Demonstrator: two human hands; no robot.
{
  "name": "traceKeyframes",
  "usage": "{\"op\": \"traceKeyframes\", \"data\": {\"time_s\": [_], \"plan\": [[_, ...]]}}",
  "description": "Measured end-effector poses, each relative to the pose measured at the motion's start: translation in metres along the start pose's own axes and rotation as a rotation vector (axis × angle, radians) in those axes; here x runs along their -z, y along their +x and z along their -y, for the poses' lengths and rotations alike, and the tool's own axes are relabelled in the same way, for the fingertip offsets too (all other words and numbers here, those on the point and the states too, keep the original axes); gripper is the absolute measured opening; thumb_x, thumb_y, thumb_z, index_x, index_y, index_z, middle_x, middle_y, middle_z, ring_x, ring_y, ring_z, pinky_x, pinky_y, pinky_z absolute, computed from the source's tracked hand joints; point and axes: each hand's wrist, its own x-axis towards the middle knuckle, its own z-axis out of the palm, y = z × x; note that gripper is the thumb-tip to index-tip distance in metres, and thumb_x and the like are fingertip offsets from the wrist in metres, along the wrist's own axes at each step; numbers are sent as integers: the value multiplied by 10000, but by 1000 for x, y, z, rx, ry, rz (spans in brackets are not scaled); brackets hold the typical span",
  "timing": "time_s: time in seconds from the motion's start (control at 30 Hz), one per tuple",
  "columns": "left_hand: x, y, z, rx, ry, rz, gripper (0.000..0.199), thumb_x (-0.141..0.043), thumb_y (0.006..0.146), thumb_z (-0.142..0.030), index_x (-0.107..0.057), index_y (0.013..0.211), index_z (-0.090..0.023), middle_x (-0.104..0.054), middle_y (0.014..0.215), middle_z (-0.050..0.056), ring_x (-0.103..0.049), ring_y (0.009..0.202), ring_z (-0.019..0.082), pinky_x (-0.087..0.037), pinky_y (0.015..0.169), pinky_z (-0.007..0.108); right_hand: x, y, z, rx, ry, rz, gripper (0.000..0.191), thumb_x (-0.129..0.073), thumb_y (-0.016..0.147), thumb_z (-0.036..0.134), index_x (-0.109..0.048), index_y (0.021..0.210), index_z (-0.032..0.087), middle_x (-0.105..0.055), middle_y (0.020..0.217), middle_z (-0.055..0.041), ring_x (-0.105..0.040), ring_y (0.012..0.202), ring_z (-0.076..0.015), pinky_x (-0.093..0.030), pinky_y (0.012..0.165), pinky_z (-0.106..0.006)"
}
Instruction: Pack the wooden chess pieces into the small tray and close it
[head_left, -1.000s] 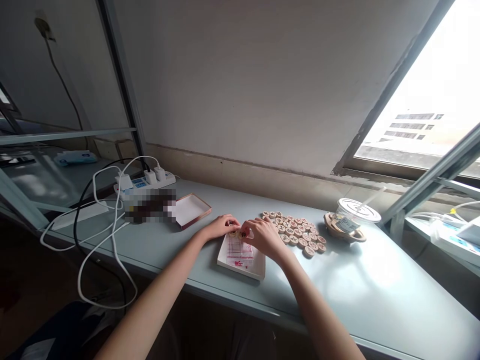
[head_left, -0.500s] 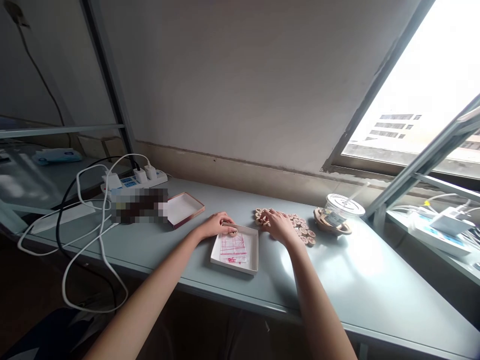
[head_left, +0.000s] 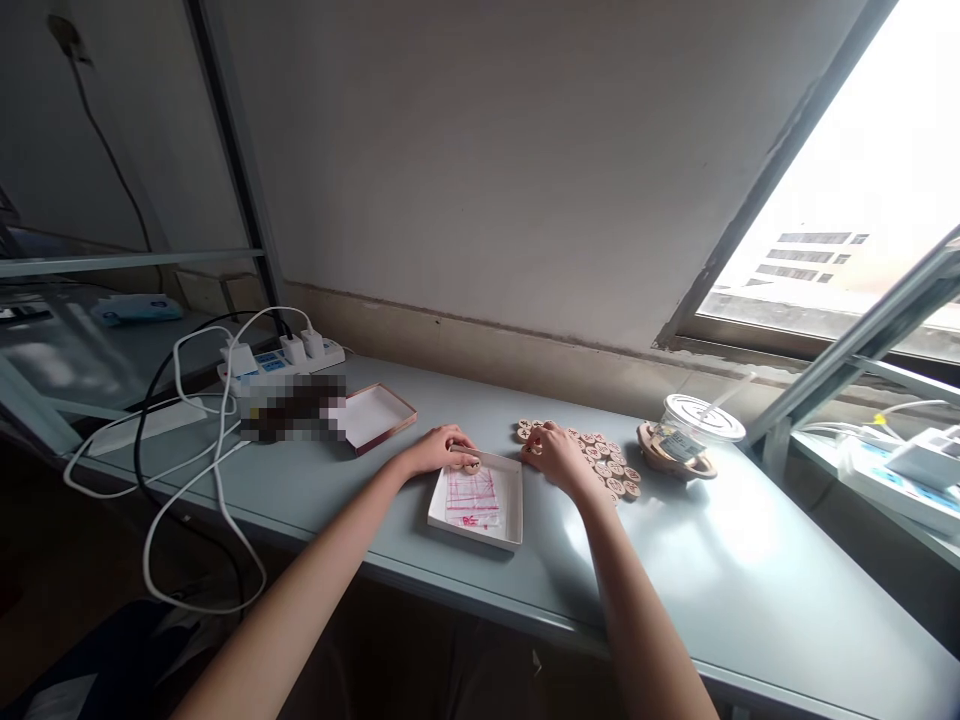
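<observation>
A shallow white box lies on the grey table and holds a clear plastic packet with red lines. My left hand is at the box's back left corner, its fingers closed on a round wooden piece. My right hand is to the right of the box, fingers bent together over a wooden piece at the left side of a group of round wooden pieces with carved characters. Part of the group is hidden behind the right hand.
An open box lid lies at the left back. Further left are a power strip with white cables and a blurred dark object. A lidded plastic cup stands in a brown holder at the right.
My right hand has drawn in slightly towards the box and its fingers have closed over a piece. My left hand stays at the box corner. The view has shifted slightly.
</observation>
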Motion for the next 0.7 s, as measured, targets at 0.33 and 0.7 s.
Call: {"op": "traceKeyframes", "data": {"time_s": [0.33,0.7], "plan": [[1,1,1,-45,37,11,335,-600,726,-469,-668,874,-176,-547,992,64,-580,821,181,-453,717,276,9,-7,29,242,302,202,142,-569,768,306,-645,833,205,-624,762,-15,-538,656,-116,-379,576,-215],[1,3,3,-44,69,-2,337,-615,706,-475,-679,868,-186,-573,1010,70,-567,897,209,-438,775,286,21,-15,35,253,77,194,124,-669,713,327,-638,786,231,-641,766,9,-543,644,-116,-302,535,-211]]}}
